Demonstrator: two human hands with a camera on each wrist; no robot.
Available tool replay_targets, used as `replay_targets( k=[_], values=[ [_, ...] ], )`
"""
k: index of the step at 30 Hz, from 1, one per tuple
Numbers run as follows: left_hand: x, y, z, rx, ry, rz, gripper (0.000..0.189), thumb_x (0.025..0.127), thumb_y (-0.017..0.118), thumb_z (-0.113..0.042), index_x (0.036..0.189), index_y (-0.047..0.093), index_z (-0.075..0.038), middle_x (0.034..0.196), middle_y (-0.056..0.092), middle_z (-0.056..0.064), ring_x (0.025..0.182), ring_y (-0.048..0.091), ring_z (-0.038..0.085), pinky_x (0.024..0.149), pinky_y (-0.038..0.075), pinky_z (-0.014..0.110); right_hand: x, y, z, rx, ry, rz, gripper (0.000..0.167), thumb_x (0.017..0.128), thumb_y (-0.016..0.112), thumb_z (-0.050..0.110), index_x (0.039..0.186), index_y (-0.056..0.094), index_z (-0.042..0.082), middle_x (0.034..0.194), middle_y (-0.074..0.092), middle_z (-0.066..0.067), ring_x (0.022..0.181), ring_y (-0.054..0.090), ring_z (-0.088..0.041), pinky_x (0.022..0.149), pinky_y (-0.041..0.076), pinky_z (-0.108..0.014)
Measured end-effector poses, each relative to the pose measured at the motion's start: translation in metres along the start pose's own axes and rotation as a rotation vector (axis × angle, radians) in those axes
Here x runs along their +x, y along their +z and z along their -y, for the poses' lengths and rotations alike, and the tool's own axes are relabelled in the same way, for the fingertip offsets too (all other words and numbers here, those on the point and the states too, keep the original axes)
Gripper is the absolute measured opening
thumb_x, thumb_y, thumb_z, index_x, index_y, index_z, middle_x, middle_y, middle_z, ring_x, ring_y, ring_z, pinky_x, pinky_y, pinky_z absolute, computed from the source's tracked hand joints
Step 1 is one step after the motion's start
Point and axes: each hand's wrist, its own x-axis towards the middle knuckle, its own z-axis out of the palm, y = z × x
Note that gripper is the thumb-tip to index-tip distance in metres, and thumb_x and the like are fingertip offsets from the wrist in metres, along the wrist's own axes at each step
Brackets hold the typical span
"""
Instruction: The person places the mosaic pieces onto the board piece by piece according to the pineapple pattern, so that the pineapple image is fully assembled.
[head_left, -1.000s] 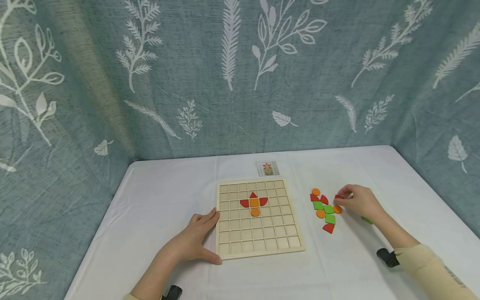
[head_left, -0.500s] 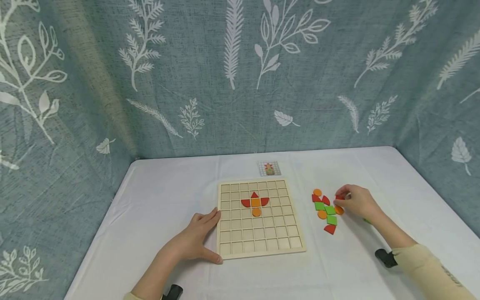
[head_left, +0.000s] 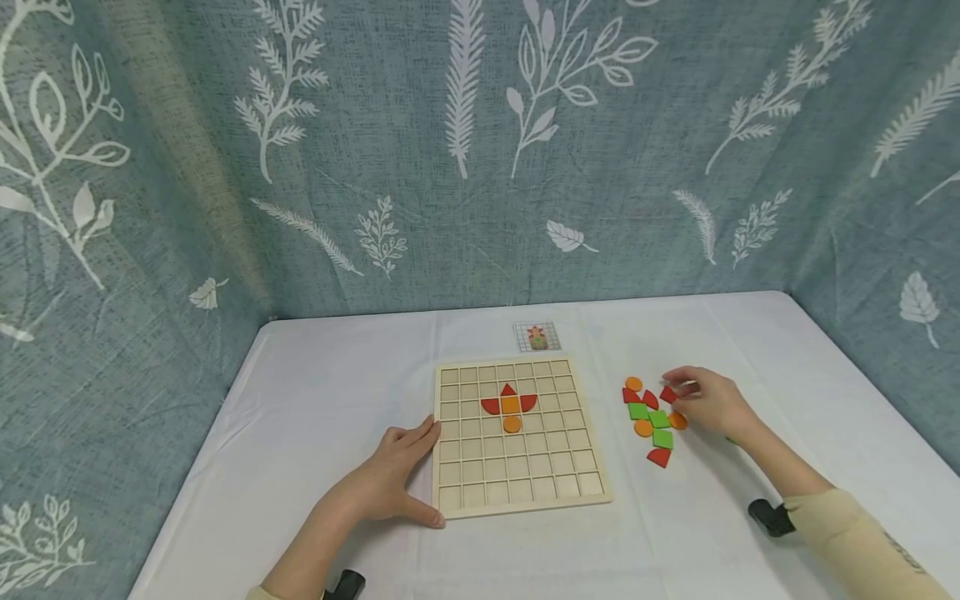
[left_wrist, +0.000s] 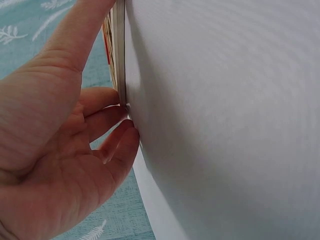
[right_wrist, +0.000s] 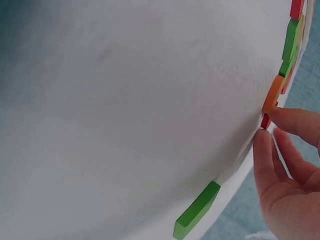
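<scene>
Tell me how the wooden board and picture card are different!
The wooden board is big; the picture card is small. The left hand touches the board; no hand touches the card. The board is nearer; the card lies farther back. Both have square grids.

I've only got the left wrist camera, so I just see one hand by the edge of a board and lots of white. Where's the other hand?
Observer: The right hand is off to the right of the board, with a red piece between its thumb and fingers; I can't tell if it's pinched.
Child: Ooh! What's on top of the board?
Observer: Five pieces in a little group: three red and two orange.
Child: Is there anything behind it?
Observer: Yes, a small picture card lies just past the board's far edge.
</scene>
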Motion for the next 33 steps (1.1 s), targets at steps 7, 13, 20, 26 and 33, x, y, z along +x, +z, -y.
replay_targets(
  k=[7, 13, 20, 26, 33],
  values=[
    [-0.0002, -0.0004, -0.0003, -0.012, -0.004, -0.002, 0.123, 0.052, 0.094, -0.043, 0.151, 0.033, -0.002, 0.159, 0.025, 0.013, 0.124, 0.033, 0.028, 0.104, 0.036, 0.052, 0.0004, -0.0024, -0.0028, -0.007, 0.054, -0.004, 0.037, 0.088, 0.07, 0.013, 0.121, 0.061, -0.003, 0.109, 0.063, -0.02, 0.099, 0.056, -0.034, 0.076, 0.055, -0.037],
    [-0.0005, -0.001, 0.0001, -0.017, -0.001, 0.003, 0.122, 0.053, 0.094, -0.042, 0.151, 0.033, -0.002, 0.159, 0.025, 0.012, 0.125, 0.033, 0.028, 0.104, 0.036, 0.051, 0.0034, -0.0039, -0.0067, 0.009, 0.067, 0.028, 0.037, 0.088, 0.07, 0.016, 0.12, 0.063, -0.001, 0.098, 0.062, -0.01, 0.09, 0.053, -0.026, 0.07, 0.05, -0.029],
    [-0.0011, -0.002, -0.0009, -0.024, -0.01, 0.008, 0.123, 0.053, 0.094, -0.042, 0.151, 0.032, -0.002, 0.16, 0.024, 0.011, 0.127, 0.031, 0.029, 0.105, 0.036, 0.052, 0.0051, -0.0058, -0.0088, 0.013, 0.045, 0.032, 0.033, 0.088, 0.071, 0.018, 0.116, 0.066, 0.001, 0.089, 0.061, -0.005, 0.084, 0.053, -0.024, 0.067, 0.047, -0.03],
    [-0.001, -0.0028, -0.0012, -0.032, -0.011, 0.006, 0.122, 0.053, 0.095, -0.041, 0.151, 0.032, -0.002, 0.16, 0.024, 0.011, 0.127, 0.031, 0.029, 0.105, 0.035, 0.052, 0.0066, -0.0063, -0.0079, -0.002, 0.041, 0.025, 0.031, 0.088, 0.072, 0.02, 0.112, 0.066, 0.001, 0.087, 0.059, -0.004, 0.083, 0.052, -0.023, 0.066, 0.046, -0.03],
    [-0.001, -0.0037, -0.002, -0.024, -0.008, 0.013, 0.122, 0.053, 0.094, -0.042, 0.151, 0.033, -0.001, 0.159, 0.024, 0.013, 0.127, 0.032, 0.029, 0.105, 0.035, 0.052, 0.0062, -0.0062, -0.0062, -0.015, 0.038, 0.021, 0.03, 0.087, 0.073, 0.021, 0.108, 0.066, 0.002, 0.083, 0.058, -0.003, 0.08, 0.052, -0.022, 0.063, 0.044, -0.03]
  ],
)
